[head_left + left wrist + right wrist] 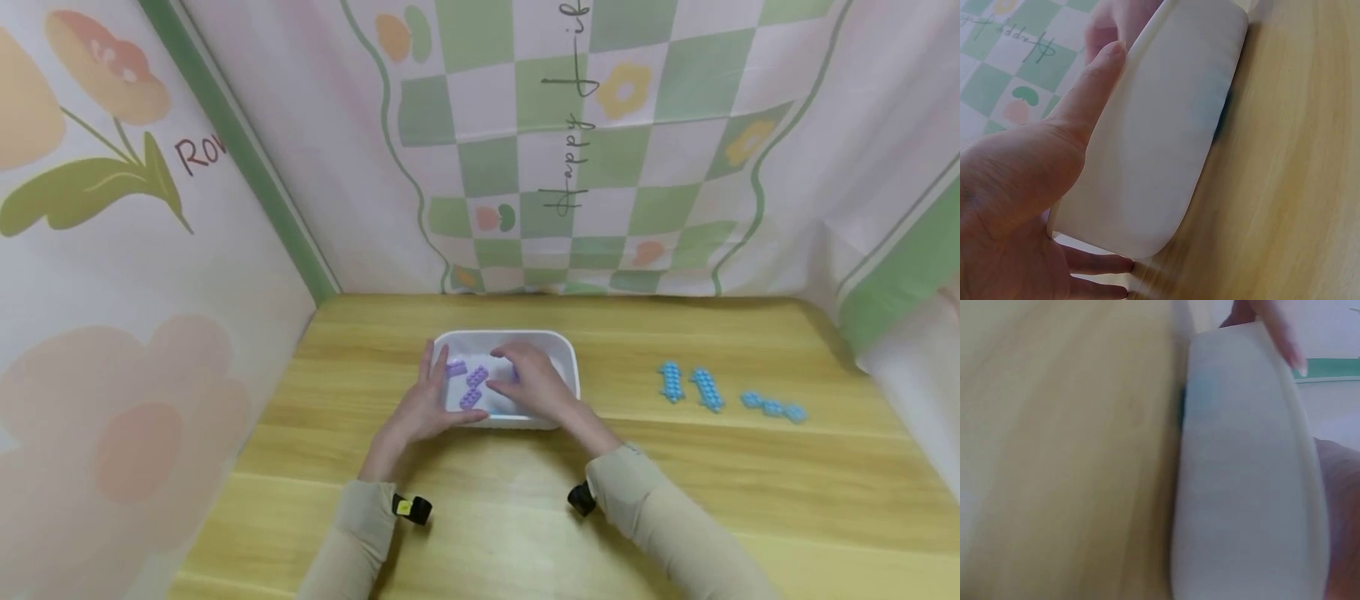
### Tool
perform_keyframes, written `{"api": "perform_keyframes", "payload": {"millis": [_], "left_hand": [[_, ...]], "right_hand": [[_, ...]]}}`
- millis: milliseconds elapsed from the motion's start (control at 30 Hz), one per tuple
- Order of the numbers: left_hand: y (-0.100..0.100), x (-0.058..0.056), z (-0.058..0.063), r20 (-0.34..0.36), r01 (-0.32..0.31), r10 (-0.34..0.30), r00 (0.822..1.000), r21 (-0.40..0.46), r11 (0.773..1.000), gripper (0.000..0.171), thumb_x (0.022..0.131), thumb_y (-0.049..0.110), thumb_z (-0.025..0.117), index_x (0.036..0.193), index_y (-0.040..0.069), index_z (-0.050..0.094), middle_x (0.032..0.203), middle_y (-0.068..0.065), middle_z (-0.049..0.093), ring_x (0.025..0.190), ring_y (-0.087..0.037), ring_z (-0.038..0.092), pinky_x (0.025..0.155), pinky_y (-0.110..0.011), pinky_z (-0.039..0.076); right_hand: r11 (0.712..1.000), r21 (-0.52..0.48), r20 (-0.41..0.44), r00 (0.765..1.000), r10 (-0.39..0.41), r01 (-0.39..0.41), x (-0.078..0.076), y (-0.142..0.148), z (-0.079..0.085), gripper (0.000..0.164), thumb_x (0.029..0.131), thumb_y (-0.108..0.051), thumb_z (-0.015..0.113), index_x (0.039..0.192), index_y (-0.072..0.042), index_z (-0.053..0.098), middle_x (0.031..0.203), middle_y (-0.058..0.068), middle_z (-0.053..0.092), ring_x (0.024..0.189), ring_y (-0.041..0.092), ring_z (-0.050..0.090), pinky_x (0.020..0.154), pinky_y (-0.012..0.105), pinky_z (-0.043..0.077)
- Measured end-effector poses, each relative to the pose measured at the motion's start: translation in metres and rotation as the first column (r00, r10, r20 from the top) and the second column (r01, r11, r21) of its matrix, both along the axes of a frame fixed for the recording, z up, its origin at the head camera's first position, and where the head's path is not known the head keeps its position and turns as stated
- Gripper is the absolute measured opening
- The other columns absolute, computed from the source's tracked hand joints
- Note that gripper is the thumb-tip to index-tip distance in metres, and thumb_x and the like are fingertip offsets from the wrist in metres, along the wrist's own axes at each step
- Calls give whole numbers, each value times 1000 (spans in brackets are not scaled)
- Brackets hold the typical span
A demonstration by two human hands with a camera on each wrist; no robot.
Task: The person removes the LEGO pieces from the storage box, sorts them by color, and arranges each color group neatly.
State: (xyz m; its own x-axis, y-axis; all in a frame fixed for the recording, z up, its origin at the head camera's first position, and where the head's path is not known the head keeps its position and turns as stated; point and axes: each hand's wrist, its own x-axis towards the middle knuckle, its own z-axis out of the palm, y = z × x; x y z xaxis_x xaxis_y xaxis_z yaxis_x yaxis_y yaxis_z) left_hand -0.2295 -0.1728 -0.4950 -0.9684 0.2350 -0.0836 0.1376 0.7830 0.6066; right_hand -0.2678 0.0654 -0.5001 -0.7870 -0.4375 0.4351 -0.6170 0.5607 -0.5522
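Note:
A white tray (504, 422) sits on the table with several lilac building-block pieces inside. Two lilac blocks (473, 387) lie joined in a slanted line, and another lilac piece (456, 368) is near the left wall. My left hand (425, 408) is spread around the tray's left front corner, with the thumb along the front rim and straight fingers at the left end. Over the tray's right half reaches my right hand (534, 385), thumb and index finger apart. A bit of lilac (515, 375) shows in the gap beneath it, mostly hidden by the fingers.
To the tray's right on the wooden table (495, 533) lie a blue block piece (671, 382), a second blue piece (707, 390) and a chain of light-blue blocks (773, 407). A patterned curtain (480, 108) hangs behind the table; a printed panel (150, 275) stands left.

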Motion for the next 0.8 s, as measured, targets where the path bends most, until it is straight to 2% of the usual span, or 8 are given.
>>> {"api": "perform_keyframes", "payload": {"millis": [100,133,267,433,633,800], "left_hand": [[0,0,2,-2,-3,3,1000,5,1000,140,85,63,89,178,15,-2,186,-17,-16,141,-55,58,113,-62,58],[0,0,2,0,-4,4,1000,7,1000,139,85,63,90,178,15,-2,186,-16,-16,142,-55,58,114,-62,58],[0,1,2,8,-9,9,1000,7,1000,139,84,63,90,178,17,-2,186,-15,-17,141,-54,59,113,-62,58],[0,1,1,8,-6,6,1000,21,1000,140,84,63,90,178,17,-2,186,-17,-16,141,-56,58,116,-64,56],[1,1,2,15,-5,5,1000,17,1000,139,84,63,90,178,18,-3,186,-15,-18,143,-56,57,115,-64,56],[-1,1,1,21,-7,7,1000,22,1000,140,84,63,90,178,19,-3,186,-15,-19,143,-55,57,114,-63,57]], "right_hand": [[998,56,15,1000,-13,12,0,-4,-1,47,92,-19,87,130,3,72,129,24,77,124,44,71,115,63,55],[997,78,36,999,-15,12,2,-6,3,47,91,-16,88,131,3,72,131,24,77,126,46,70,115,66,53],[987,163,89,996,-30,15,1,-12,4,45,93,-13,85,135,0,72,136,22,76,132,45,68,119,68,50],[968,248,127,992,7,-38,0,-18,3,40,96,-10,80,136,-5,74,139,21,74,134,43,67,120,68,49],[952,290,150,987,51,-94,-1,-20,3,28,99,-11,77,127,-10,81,133,17,77,130,38,69,117,65,51],[952,288,148,987,62,-103,-2,-21,2,24,96,-12,79,120,-8,81,126,14,80,125,36,71,117,65,51]]}}
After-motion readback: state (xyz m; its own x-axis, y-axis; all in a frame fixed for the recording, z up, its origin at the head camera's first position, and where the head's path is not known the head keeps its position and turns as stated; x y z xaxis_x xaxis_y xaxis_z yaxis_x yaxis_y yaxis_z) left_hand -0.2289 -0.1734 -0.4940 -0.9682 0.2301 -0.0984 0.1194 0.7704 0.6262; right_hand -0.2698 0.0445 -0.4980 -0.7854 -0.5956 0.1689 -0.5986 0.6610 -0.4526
